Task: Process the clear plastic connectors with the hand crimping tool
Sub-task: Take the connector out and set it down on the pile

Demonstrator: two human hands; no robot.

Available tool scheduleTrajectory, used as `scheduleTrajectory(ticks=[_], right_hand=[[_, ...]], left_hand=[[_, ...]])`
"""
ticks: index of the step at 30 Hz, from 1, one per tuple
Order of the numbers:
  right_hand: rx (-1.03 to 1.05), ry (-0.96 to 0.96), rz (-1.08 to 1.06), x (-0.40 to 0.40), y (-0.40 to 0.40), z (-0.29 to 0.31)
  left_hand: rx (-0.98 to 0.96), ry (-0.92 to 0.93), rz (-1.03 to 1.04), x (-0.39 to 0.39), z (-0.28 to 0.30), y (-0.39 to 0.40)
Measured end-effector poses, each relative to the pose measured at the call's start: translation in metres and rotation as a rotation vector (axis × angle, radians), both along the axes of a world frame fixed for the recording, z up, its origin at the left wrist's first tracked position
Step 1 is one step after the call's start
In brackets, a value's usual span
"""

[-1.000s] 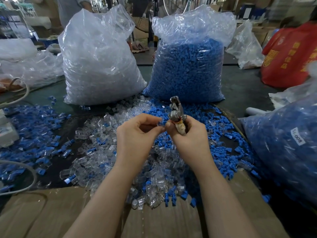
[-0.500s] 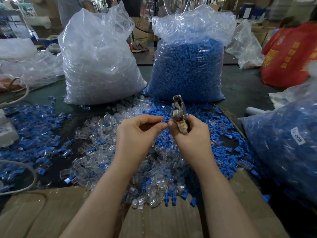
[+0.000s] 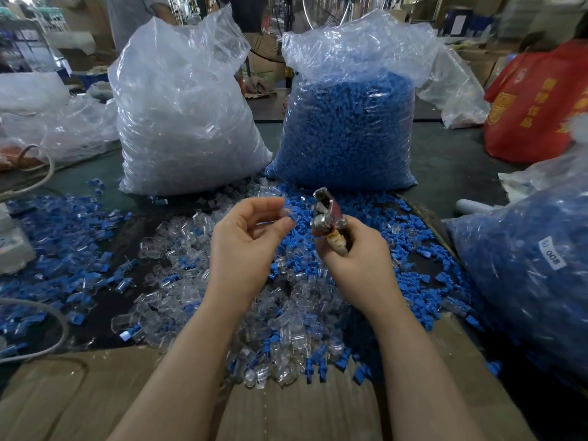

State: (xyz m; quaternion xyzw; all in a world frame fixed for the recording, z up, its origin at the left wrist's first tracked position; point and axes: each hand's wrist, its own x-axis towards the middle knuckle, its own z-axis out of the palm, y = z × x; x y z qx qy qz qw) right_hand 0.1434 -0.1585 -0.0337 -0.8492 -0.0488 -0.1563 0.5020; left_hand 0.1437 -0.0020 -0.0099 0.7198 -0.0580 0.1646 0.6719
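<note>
Crimping tool (image 3: pixel 327 218) upright, head tilted up-left, above connector pile (image 3: pixel 280 313) mid-desk. Right hand (image 3: pixel 356 259) curled round its handle. Left hand (image 3: pixel 245 243), just beside, pinches clear connector (image 3: pixel 285 212) between thumb and forefinger.

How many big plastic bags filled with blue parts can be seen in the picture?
2. One blue-filled bag stands upright behind the crimping tool, beside the bag of clear parts. The other labelled blue bag lies at the right edge, partly cut off. More may be out of view.
</note>
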Motion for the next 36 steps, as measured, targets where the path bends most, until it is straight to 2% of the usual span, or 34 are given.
scheduleTrajectory(ticks=[4, 13, 22, 31, 36], right_hand=[[-0.121, 0.028, 0.058, -0.0001, -0.0004, -0.0009], [-0.138, 0.063, 0.098, 0.0002, 0.0019, -0.0018], [-0.253, 0.034, 0.07, -0.002, 0.0018, -0.0006], [-0.288, -0.005, 0.048, -0.0013, 0.0027, -0.0015], [-0.23, 0.022, 0.094, -0.0017, 0.0037, 0.0003]], left_hand=[[0.033, -0.051, -0.017, -0.0004, 0.0002, 0.0021], [0.036, -0.1, -0.084, -0.001, 0.0006, 0.0049], [0.014, -0.096, -0.109, -0.0023, 0.0015, 0.0048], [-0.005, -0.081, -0.134, -0.0008, 0.0011, 0.0055], [-0.016, -0.079, -0.145, -0.001, 0.001, 0.0071]])
